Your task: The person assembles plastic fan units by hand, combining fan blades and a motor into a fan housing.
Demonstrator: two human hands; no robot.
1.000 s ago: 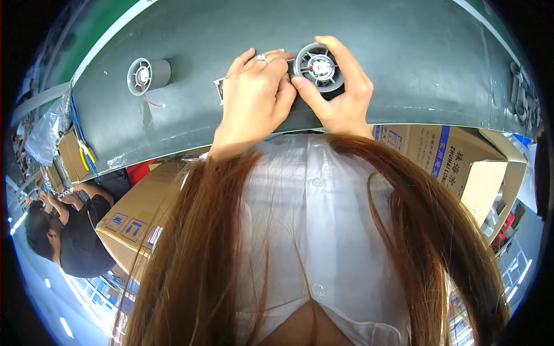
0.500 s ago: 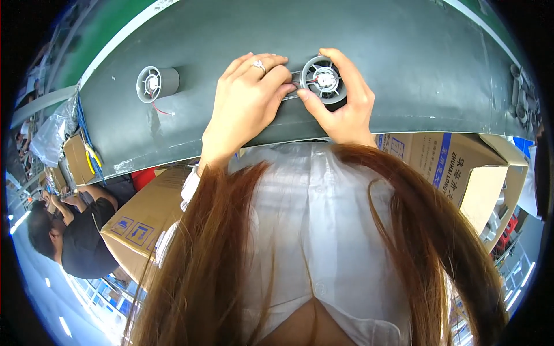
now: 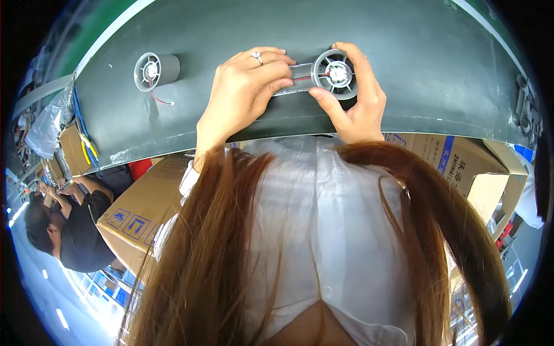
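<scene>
A grey round fan housing, with spokes and a white hub, is gripped at its rim between the thumb and fingers of my right hand. My left hand, a ring on one finger, closes over the left end of a long grey part. Inside that part runs a red wire toward the hub. The two grey pieces meet or overlap at the housing's left rim; whether they are joined I cannot tell. My left palm and fingers hide the part's far left end.
Farther left on the dark green table lies a similar grey cylinder with a red wire trailing from it. Cardboard boxes stand below the table edge at left and right. A person in black sits at far left.
My right hand and the fan housing have shifted right, away from my left hand. More of the long grey part and its red wire now shows between them.
</scene>
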